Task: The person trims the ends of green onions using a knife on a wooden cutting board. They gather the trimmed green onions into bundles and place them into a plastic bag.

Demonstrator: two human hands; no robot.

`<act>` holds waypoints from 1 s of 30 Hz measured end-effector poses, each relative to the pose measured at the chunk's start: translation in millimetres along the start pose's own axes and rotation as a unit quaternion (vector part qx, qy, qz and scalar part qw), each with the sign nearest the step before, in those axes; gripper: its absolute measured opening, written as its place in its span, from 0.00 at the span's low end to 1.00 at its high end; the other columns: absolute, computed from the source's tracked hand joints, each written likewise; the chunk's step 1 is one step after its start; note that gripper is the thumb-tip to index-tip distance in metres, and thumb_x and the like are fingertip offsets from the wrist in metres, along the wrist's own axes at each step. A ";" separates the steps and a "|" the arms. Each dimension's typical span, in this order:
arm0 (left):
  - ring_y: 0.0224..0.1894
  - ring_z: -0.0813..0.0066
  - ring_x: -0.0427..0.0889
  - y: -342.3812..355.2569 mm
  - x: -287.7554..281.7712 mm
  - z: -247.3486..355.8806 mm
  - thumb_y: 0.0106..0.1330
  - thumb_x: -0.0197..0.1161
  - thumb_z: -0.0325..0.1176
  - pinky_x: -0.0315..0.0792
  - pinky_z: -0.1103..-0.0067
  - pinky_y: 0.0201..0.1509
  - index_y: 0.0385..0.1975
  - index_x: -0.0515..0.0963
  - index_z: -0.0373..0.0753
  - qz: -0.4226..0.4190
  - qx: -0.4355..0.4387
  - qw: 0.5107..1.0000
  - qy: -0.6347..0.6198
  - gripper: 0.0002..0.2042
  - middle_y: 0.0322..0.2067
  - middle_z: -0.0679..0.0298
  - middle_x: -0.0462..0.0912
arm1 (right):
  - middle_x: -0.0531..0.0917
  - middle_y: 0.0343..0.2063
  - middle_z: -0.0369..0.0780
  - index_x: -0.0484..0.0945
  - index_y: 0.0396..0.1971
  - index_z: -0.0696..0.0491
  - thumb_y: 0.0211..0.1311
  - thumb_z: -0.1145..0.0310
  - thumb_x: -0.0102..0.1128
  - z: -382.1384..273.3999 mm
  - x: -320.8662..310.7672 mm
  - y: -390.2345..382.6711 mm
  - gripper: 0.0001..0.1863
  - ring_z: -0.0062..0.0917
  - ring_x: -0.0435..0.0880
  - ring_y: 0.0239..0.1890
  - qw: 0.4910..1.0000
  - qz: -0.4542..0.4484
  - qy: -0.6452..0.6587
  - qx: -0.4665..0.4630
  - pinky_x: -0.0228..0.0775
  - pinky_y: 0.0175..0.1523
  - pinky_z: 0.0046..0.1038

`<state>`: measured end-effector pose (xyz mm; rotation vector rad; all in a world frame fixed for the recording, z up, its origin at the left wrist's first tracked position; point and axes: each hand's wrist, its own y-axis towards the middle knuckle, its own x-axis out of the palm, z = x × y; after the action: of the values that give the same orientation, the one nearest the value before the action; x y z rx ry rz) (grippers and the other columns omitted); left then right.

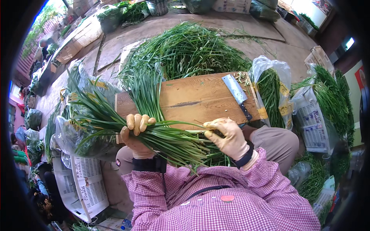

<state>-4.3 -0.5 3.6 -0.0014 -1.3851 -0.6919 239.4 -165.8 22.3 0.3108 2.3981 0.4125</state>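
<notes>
A bunch of long green garlic chives (183, 144) lies across my left hand (138, 133), which is closed round it, its leaf tips to the left and pale stem ends to the right. My right hand (228, 136), in a pale glove like the left, pinches a thin chive stalk (194, 131) at the bunch's stem end. Beyond my hands, a wooden board (185, 98) carries another row of chives (144, 92) along its left part. A cleaver (235, 89) rests on the board's right part, its dark handle toward me, beside cut stem bits (243, 79).
A large heap of loose chives (189, 50) lies behind the board. Plastic bags of greens stand at the left (83, 131) and right (271, 92). White crates are on both sides (90, 184), (314, 119). Farther back are more bags and a bucket (157, 7).
</notes>
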 end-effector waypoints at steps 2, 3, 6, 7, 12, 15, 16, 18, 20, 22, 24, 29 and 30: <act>0.34 0.80 0.70 0.2 -0.3 -1.3 0.70 0.61 0.38 0.68 0.71 0.60 0.31 0.73 0.47 -0.004 -0.009 1.000 0.002 0.07 0.23 0.76 0.68 | 0.88 0.34 0.41 0.86 0.39 0.54 0.58 0.66 0.71 -5.9 8.0 4.7 0.11 0.37 0.86 0.40 0.996 -0.042 -0.079 -0.022 0.74 0.47 0.35; 0.34 0.80 0.70 0.0 -0.3 -1.5 0.71 0.61 0.38 0.68 0.71 0.60 0.31 0.72 0.47 -0.007 -0.013 1.000 0.002 0.07 0.23 0.76 0.67 | 0.88 0.33 0.40 0.86 0.38 0.54 0.55 0.67 0.71 -7.9 11.8 6.2 0.11 0.37 0.86 0.39 0.993 -0.064 -0.092 -0.026 0.74 0.46 0.35; 0.34 0.81 0.70 -0.4 -0.7 -1.6 0.70 0.61 0.38 0.68 0.71 0.59 0.31 0.72 0.47 -0.006 -0.019 1.000 0.011 0.07 0.23 0.77 0.67 | 0.87 0.30 0.40 0.87 0.35 0.53 0.52 0.70 0.71 -9.0 18.0 7.8 0.10 0.36 0.85 0.36 0.991 -0.073 -0.099 -0.043 0.75 0.43 0.36; 0.34 0.81 0.70 -0.4 -0.9 -1.7 0.70 0.62 0.38 0.68 0.71 0.59 0.31 0.72 0.47 -0.008 -0.022 1.000 0.016 0.07 0.23 0.77 0.67 | 0.87 0.29 0.41 0.87 0.34 0.53 0.53 0.69 0.71 -8.2 19.1 8.0 0.09 0.36 0.85 0.35 0.991 -0.097 -0.084 -0.036 0.75 0.42 0.37; 0.32 0.82 0.70 -0.5 -2.4 -2.1 0.71 0.62 0.39 0.68 0.73 0.57 0.31 0.73 0.47 -0.020 -0.038 0.999 -0.009 0.07 0.21 0.78 0.67 | 0.84 0.26 0.40 0.87 0.31 0.52 0.59 0.64 0.69 -4.0 23.4 3.9 0.08 0.35 0.84 0.32 0.979 -0.196 0.039 0.028 0.77 0.39 0.34; 0.31 0.83 0.70 -1.6 -3.3 -1.7 0.71 0.63 0.39 0.68 0.74 0.56 0.31 0.73 0.48 -0.037 -0.048 0.998 -0.033 0.08 0.21 0.78 0.67 | 0.85 0.28 0.40 0.87 0.33 0.53 0.64 0.61 0.68 -0.8 25.6 0.0 0.10 0.32 0.85 0.32 0.970 -0.214 0.097 0.061 0.77 0.40 0.31; 0.30 0.83 0.69 -1.9 -3.5 -1.4 0.71 0.62 0.39 0.69 0.73 0.56 0.30 0.73 0.47 -0.033 -0.042 0.998 -0.036 0.08 0.21 0.78 0.67 | 0.86 0.30 0.40 0.87 0.34 0.53 0.63 0.62 0.68 2.0 23.5 -0.8 0.09 0.32 0.86 0.34 0.970 -0.202 0.105 0.084 0.78 0.42 0.32; 0.29 0.82 0.68 -2.6 -3.4 -0.2 0.70 0.62 0.39 0.70 0.72 0.56 0.30 0.74 0.45 -0.029 -0.031 0.998 -0.056 0.08 0.20 0.77 0.68 | 0.88 0.32 0.40 0.87 0.36 0.54 0.65 0.64 0.68 10.9 15.6 -2.3 0.09 0.27 0.87 0.36 0.961 -0.170 0.170 0.137 0.79 0.44 0.29; 0.29 0.82 0.68 -2.6 -2.6 2.0 0.70 0.62 0.39 0.70 0.72 0.56 0.30 0.74 0.45 -0.033 -0.026 0.997 -0.059 0.08 0.20 0.77 0.67 | 0.88 0.31 0.40 0.87 0.35 0.55 0.69 0.60 0.66 25.9 4.1 -2.2 0.12 0.22 0.86 0.35 0.901 -0.126 0.302 0.284 0.78 0.43 0.26; 0.29 0.82 0.67 -2.6 -1.9 3.2 0.70 0.62 0.38 0.70 0.72 0.55 0.30 0.74 0.45 -0.032 -0.022 0.997 -0.063 0.08 0.20 0.77 0.67 | 0.88 0.31 0.40 0.88 0.35 0.54 0.69 0.53 0.66 44.7 -10.9 -5.3 0.17 0.23 0.86 0.35 0.892 -0.160 0.228 0.356 0.78 0.43 0.27; 0.29 0.82 0.67 -2.6 -1.5 3.3 0.70 0.62 0.38 0.70 0.72 0.55 0.30 0.73 0.45 -0.031 -0.022 0.997 -0.071 0.08 0.20 0.77 0.67 | 0.88 0.31 0.40 0.88 0.36 0.52 0.67 0.46 0.65 61.0 -12.5 -12.3 0.22 0.27 0.88 0.35 0.868 -0.237 0.030 0.436 0.79 0.43 0.29; 0.31 0.82 0.70 -1.5 -2.7 2.5 0.71 0.62 0.38 0.70 0.72 0.56 0.31 0.73 0.46 -0.025 -0.035 0.999 -0.029 0.08 0.21 0.77 0.68 | 0.87 0.47 0.46 0.78 0.60 0.49 0.68 0.56 0.60 72.0 7.2 -42.8 0.23 0.41 0.85 0.51 0.920 -0.293 -0.114 0.233 0.75 0.58 0.43; 0.31 0.83 0.71 -1.0 -3.0 1.8 0.71 0.62 0.38 0.70 0.73 0.56 0.31 0.73 0.46 -0.026 -0.041 0.999 -0.024 0.08 0.21 0.78 0.68 | 0.84 0.53 0.47 0.75 0.63 0.50 0.68 0.54 0.61 71.5 10.2 -42.2 0.27 0.42 0.82 0.56 0.958 -0.221 -0.093 0.156 0.73 0.62 0.42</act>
<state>-6.4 0.7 0.9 -0.0468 -1.4066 -0.7963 274.2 -186.2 -50.9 -0.0557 2.2542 -0.1936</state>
